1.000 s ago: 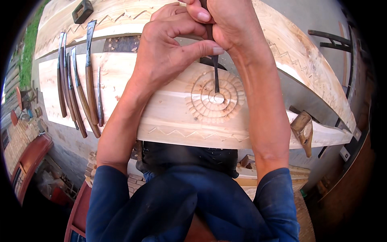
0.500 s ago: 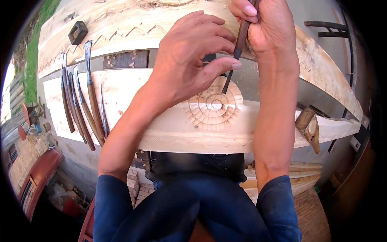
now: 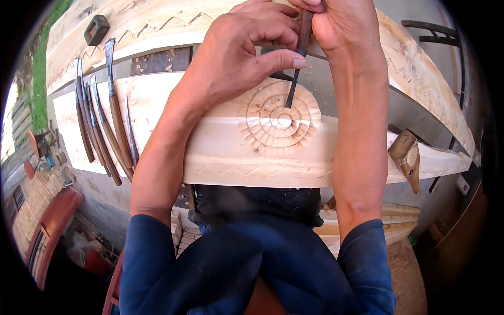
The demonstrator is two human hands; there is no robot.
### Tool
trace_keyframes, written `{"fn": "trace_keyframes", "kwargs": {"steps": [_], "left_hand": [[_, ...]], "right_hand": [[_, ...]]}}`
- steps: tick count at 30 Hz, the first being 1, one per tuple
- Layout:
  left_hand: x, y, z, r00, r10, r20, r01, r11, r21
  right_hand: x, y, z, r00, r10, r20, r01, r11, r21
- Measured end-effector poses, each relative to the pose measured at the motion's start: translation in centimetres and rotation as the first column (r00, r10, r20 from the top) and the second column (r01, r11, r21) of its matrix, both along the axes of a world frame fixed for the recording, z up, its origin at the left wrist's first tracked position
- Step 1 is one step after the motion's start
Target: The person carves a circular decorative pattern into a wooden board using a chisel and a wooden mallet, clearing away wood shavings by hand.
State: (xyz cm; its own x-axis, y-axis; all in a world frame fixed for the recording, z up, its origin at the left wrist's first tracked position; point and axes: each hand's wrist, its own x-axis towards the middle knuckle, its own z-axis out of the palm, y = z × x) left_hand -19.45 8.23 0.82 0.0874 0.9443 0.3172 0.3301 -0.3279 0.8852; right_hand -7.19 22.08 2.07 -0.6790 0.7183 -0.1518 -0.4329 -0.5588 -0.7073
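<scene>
My right hand (image 3: 344, 23) grips the upper wooden handle of a carving chisel (image 3: 304, 34). My left hand (image 3: 239, 55) is at the chisel's lower handle, with the thumb against the ferrule and the curled fingers behind it. The dark, narrow blade slants down, its tip at the inner rings of a round carving (image 3: 281, 142). That carving, concentric rings with a notched border, is cut into a long pale wooden board (image 3: 226, 157) lying across in front of me. Some fingertips of the right hand are cut off by the picture's top edge.
Several carving chisels (image 3: 113, 100) lie on the board's left part. A wooden mallet-like tool (image 3: 405, 155) rests on its right end. Beyond lies a second board (image 3: 152, 34) with zigzag carving and a dark metal block (image 3: 96, 30). A dark metal rack (image 3: 430, 31) stands far right.
The chisel has shifted slightly left in view and its tip sits closer to the carving's centre. My left fingers have closed in on the handle. The whole scene has moved slightly upward.
</scene>
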Motion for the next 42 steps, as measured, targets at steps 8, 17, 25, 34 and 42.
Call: {"fn": "trace_keyframes", "kwargs": {"steps": [8, 17, 25, 34, 42], "left_hand": [[0.0, -0.3, -0.2, 0.999, 0.002, 0.039, -0.002, 1.0, -0.008], [0.2, -0.2, -0.6, 0.999, 0.01, 0.03, -0.011, 1.0, 0.029], [1.1, -0.7, -0.4, 0.987, 0.151, 0.058, -0.148, 0.987, -0.055], [0.7, -0.6, 0.4, 0.972, 0.151, -0.18, -0.146, 0.988, 0.039], [0.9, -0.6, 0.5, 0.964, 0.201, -0.175, -0.201, 0.979, 0.02]], "right_hand": [[-0.1, 0.1, 0.3, 1.0, -0.007, 0.017, 0.006, 0.998, 0.061], [0.1, 0.2, 0.5, 0.997, -0.035, 0.064, 0.03, 0.997, 0.076], [-0.2, -1.6, 2.1, 0.985, -0.127, 0.115, 0.108, 0.982, 0.155], [-0.4, -1.5, 0.9, 0.976, -0.139, 0.169, 0.133, 0.99, 0.045], [-0.4, -1.6, 0.7, 0.979, -0.128, 0.157, 0.127, 0.992, 0.013]]}}
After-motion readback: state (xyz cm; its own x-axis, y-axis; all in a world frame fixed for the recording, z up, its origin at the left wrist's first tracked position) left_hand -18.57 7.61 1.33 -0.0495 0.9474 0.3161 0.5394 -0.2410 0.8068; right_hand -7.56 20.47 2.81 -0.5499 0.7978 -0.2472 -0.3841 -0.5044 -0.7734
